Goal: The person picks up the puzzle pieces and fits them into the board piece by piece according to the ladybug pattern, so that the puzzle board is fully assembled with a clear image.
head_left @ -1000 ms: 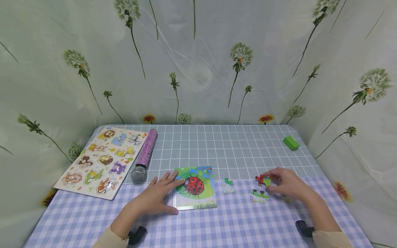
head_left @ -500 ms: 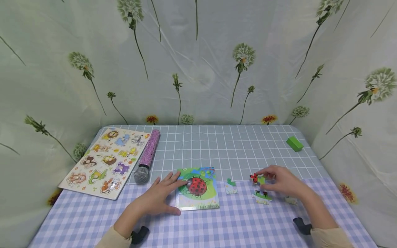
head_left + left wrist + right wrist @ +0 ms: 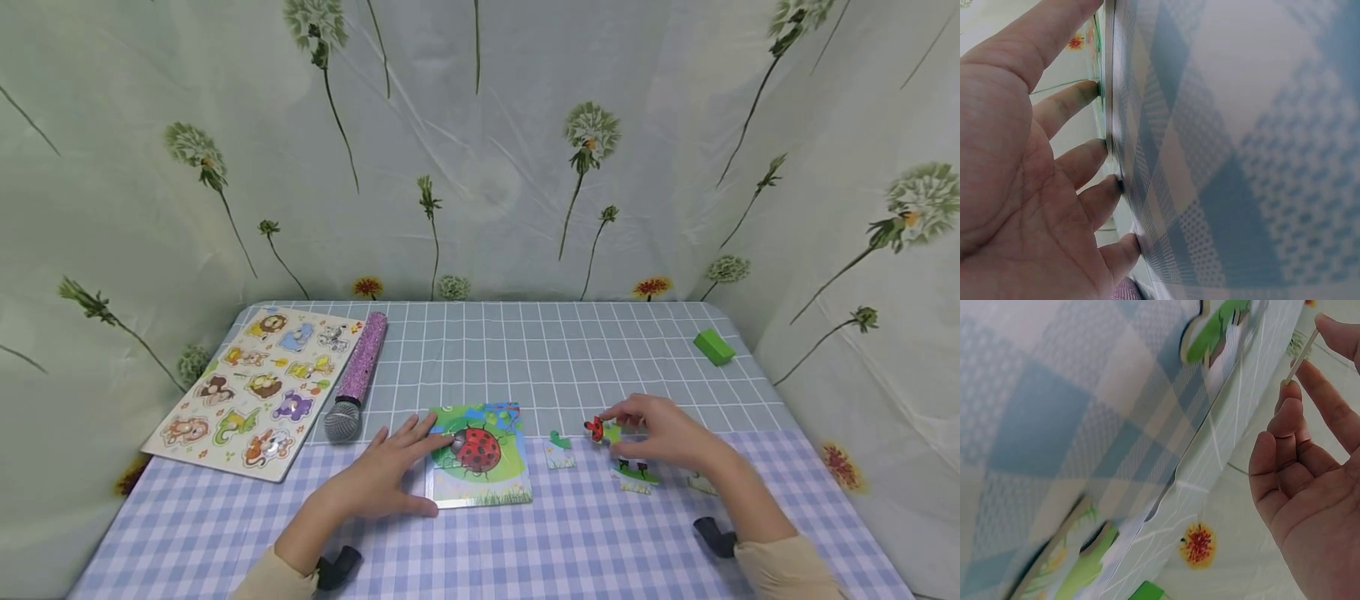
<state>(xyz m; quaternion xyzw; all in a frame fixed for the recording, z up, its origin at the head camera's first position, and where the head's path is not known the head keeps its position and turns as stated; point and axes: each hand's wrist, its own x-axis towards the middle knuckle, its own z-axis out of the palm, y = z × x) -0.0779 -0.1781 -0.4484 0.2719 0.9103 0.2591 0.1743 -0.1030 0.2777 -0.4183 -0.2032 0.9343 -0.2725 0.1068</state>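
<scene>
My left hand (image 3: 375, 479) lies with spread, fairly straight fingers over the left side of a ladybug jigsaw board (image 3: 491, 493). In the left wrist view the fingertips touch near the board's edge (image 3: 1109, 69). My right hand (image 3: 656, 429) pinches a red and green puzzle piece (image 3: 596, 429) between thumb and fingers, lifted off the table; the right wrist view shows the piece edge-on as a thin strip (image 3: 1302, 357). Between board and right hand lies a green and white piece (image 3: 559, 454). Below the right hand sits another piece (image 3: 636, 477), and a pale piece (image 3: 701, 483) is partly hidden by the right forearm.
A wooden animal puzzle board (image 3: 247, 392) lies at the left, beside a pink glittery microphone (image 3: 360, 358). A green block (image 3: 714, 347) stands at the back right. The tablecloth (image 3: 517, 550) is blue checked in front, grey grid behind. A floral curtain (image 3: 495, 167) encloses the table.
My right hand has moved left with the red and green piece, closer to the ladybug board, uncovering the pale piece. The left hand has stayed on the board; the head view has shifted slightly.
</scene>
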